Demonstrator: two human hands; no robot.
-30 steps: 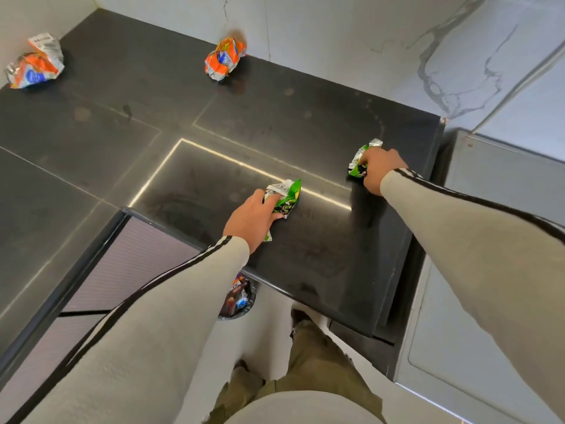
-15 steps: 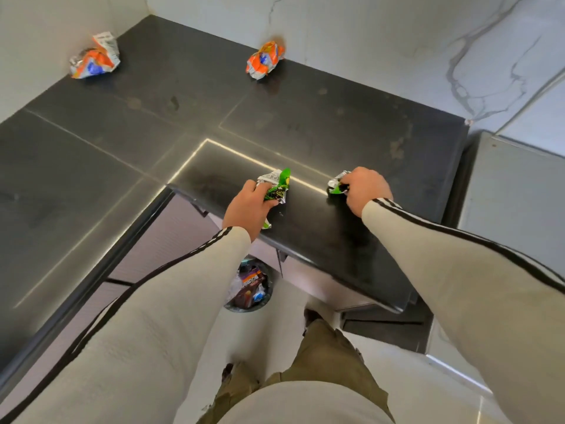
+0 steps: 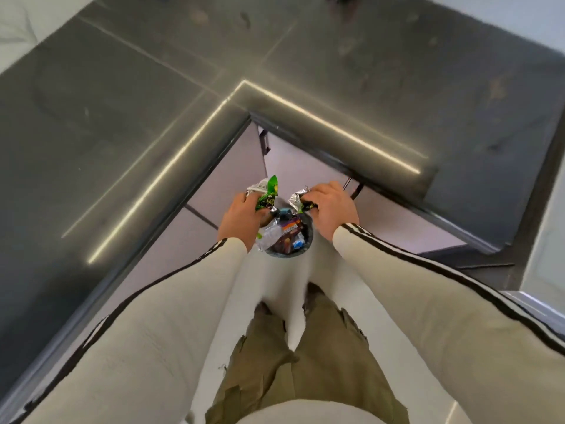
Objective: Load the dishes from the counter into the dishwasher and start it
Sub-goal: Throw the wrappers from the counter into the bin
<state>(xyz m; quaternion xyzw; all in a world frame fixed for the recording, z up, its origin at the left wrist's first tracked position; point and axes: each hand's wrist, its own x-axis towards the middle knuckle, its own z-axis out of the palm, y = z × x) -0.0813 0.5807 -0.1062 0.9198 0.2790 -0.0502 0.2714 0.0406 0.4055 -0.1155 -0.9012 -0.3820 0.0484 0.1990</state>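
My left hand [image 3: 243, 217] grips a crumpled green and silver snack wrapper [image 3: 266, 194]. My right hand [image 3: 331, 209] grips a second crumpled green and silver wrapper [image 3: 299, 201]. Both hands hover side by side above a small round bin [image 3: 287, 237] on the white floor, in the inner corner of the counter. The bin holds several wrappers and a plastic bottle. No dishes and no dishwasher show in this view.
A dark L-shaped counter [image 3: 122, 111] wraps around the left and far sides, with pale cabinet fronts [image 3: 232, 166] below it. A grey appliance top [image 3: 547, 240] lies at the right edge. My legs in olive trousers [image 3: 305, 356] stand on the white floor.
Both hands lifted the wrappers off the counter and drew them back and down over the bin. The view tilted downward, so the orange wrappers at the back left the frame.
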